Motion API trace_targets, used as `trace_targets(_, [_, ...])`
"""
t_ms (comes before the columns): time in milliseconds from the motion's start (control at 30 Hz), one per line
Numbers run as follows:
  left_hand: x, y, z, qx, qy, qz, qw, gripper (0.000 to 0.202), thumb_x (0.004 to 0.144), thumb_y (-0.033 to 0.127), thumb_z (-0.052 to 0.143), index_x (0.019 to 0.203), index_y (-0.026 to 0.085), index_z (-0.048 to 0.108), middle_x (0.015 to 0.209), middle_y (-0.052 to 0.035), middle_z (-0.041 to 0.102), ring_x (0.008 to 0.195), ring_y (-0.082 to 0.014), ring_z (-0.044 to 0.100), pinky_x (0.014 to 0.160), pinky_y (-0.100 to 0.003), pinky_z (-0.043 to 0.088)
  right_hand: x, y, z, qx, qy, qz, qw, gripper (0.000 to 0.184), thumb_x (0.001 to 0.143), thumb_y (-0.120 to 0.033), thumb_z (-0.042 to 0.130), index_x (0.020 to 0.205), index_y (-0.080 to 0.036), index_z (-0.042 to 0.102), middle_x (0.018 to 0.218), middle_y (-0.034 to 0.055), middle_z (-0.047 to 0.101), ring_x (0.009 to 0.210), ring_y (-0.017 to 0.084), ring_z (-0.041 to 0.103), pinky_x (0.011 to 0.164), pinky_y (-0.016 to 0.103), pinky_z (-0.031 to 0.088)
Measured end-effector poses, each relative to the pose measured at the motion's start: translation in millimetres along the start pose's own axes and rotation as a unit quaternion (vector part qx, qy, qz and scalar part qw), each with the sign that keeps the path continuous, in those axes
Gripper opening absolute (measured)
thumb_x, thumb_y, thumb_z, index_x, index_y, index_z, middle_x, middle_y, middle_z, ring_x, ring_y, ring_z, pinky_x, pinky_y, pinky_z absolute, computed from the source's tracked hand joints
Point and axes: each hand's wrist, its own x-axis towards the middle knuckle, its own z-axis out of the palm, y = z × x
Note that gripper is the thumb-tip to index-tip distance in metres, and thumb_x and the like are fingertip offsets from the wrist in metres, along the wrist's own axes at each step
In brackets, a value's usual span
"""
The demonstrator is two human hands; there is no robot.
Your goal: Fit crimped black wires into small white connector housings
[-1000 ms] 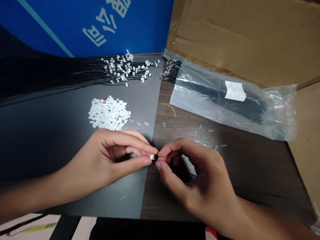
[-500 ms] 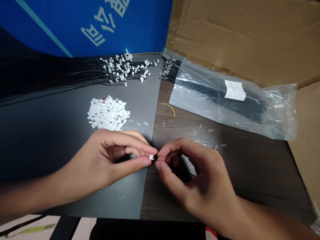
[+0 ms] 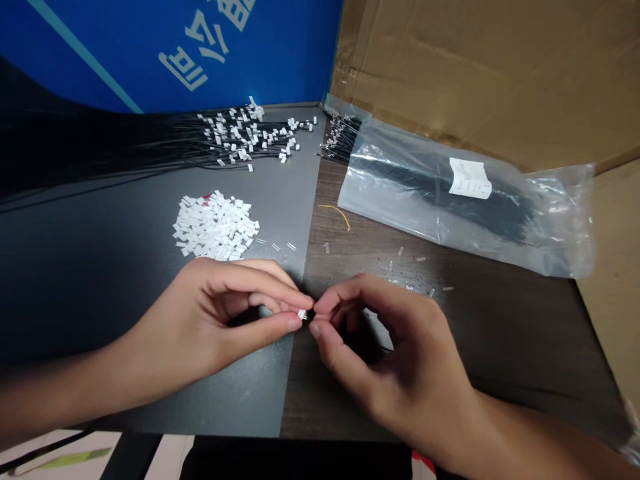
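slight view shift, left grip (image 3: 207, 310) tight on connector (image 3: 302, 314), right grip (image 3: 417, 350) unclear, 公司 panel (image 3: 285, 60)

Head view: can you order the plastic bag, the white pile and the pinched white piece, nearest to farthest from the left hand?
1. Pinched white piece: at the fingertips of the left hand.
2. White pile: just beyond the hand.
3. Plastic bag: farther off, toward the right.

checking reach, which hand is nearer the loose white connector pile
Left. The left hand is just below the white connector pile in view; the right hand is farther off, to its lower right.
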Motion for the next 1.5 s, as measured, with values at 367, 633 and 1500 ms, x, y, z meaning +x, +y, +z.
trace_targets(367, [1.6,-0.4,1.5,0.008,-0.008,-0.016,1.000,0.010,0.103,0.023,0.105,0.105,0.032,0.106,0.101,-0.0057,0.097,0.089,-0.0194,0.094,0.081,-0.017,0.075,-2.3,3.4,0.2,0.008,-0.019,0.004,1.000,0.015,0.101,-0.007,0.087,0.101,-0.023,0.085,0.084,-0.0046,0.086,0.072,0.010,0.079,0.074,0.017,0.068])
trace_targets(633, [-0.7,0.8,0.9,0.024,-0.004,0.018,1.000,0.017,0.104,0.019,0.103,0.107,0.036,0.107,0.100,-0.0031,0.097,0.088,-0.0187,0.093,0.081,-0.018,0.075,-2.7,3.4,-1.0,0.012,-0.021,0.012,1.000,0.017,0.100,-0.007,0.087,0.102,-0.023,0.085,0.086,-0.0049,0.087,0.074,0.010,0.081,0.074,0.015,0.067])
trace_targets(1500, [-14.8,-13.7,4.8,0.095,0.039,0.099,0.990,0.023,0.112,0.023,0.100,0.121,0.043,0.106,0.108,0.0014,0.098,0.087,-0.0172,0.090,0.083,-0.023,0.074,3.9,0.3,1.4,0.083,-0.012,0.063,0.995,0.014,0.094,-0.008,0.086,0.093,-0.022,0.082,0.080,-0.0020,0.084,0.069,0.012,0.077,0.064,0.018,0.064])
